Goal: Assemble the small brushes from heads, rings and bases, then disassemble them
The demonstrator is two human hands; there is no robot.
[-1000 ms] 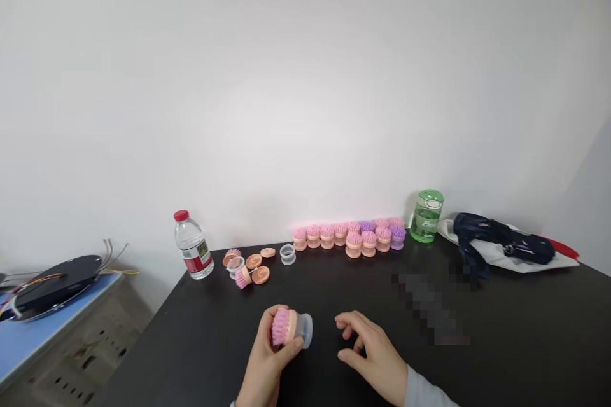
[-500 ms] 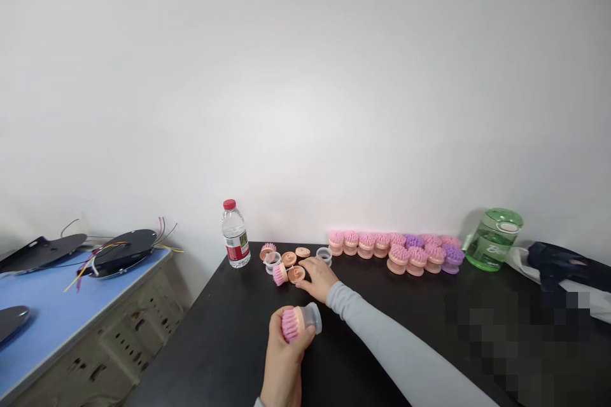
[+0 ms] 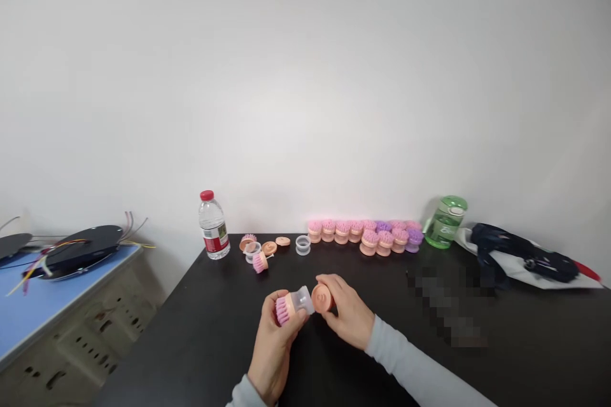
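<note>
My left hand [image 3: 275, 344] is closed round a pink-bristled brush head [image 3: 285, 309] with a clear plastic cup [image 3: 302, 299] joined to it, the cup's mouth facing right. Between the thumb and fingers of my right hand [image 3: 348, 310] is a round peach cap [image 3: 322, 297], its face with a raised centre turned toward me. The cap is right at the cup's mouth; whether they touch I cannot tell. Farther back lie another pink brush head [image 3: 260, 262], peach caps [image 3: 282, 241] and a clear ring-like cup [image 3: 303, 245].
Several assembled pink and purple brushes [image 3: 384, 243] stand in rows along the wall. A water bottle [image 3: 214, 226] is at the back left, a green jar [image 3: 445, 222] at the back right beside a dark cloth bundle [image 3: 520, 254]. Left stands a blue table [image 3: 71, 299] with black wired parts.
My right hand has picked up a peach cap from the group at the back and carried it to the cup in my left hand. The camera view has turned slightly right.
</note>
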